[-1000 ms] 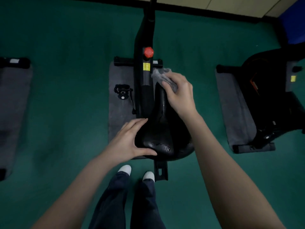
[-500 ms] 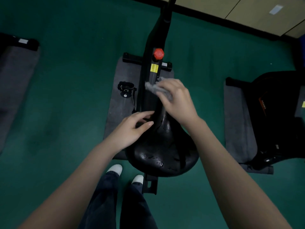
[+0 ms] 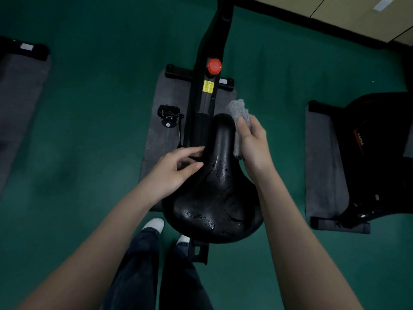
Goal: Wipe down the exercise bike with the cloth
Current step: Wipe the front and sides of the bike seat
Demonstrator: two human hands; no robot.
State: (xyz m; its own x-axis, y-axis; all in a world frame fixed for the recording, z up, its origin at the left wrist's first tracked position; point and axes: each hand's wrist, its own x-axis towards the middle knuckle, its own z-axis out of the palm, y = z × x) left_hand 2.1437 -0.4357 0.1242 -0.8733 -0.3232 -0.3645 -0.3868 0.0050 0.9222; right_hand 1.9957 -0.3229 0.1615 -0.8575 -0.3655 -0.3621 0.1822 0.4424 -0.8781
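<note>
Now: cloth at the saddle nose, right side.
Right hand (image 3: 253, 144) grips the cloth (image 3: 240, 110) and presses it to the right flank of the saddle (image 3: 220, 186) on the bike (image 3: 202, 108). Left hand (image 3: 172, 173) is loose-fingered and holds nothing, fingertips resting at the saddle's left edge. Risk: the cloth is bunched, so it may snag on the cracked cover or skip patches; weak bracing could let the saddle twist.

Dark green carpeted floor (image 3: 89, 142) bearing three grey rectangular fabric mats, well apart: middle mat (image 3: 166, 95) under the black exercise bike (image 3: 201, 108), right mat (image 3: 324, 164) under a second black machine (image 3: 380, 153), left mat (image 3: 17, 104) under a black bar (image 3: 24, 50). White shoes (image 3: 154, 224) beside the middle mat's near edge
</note>
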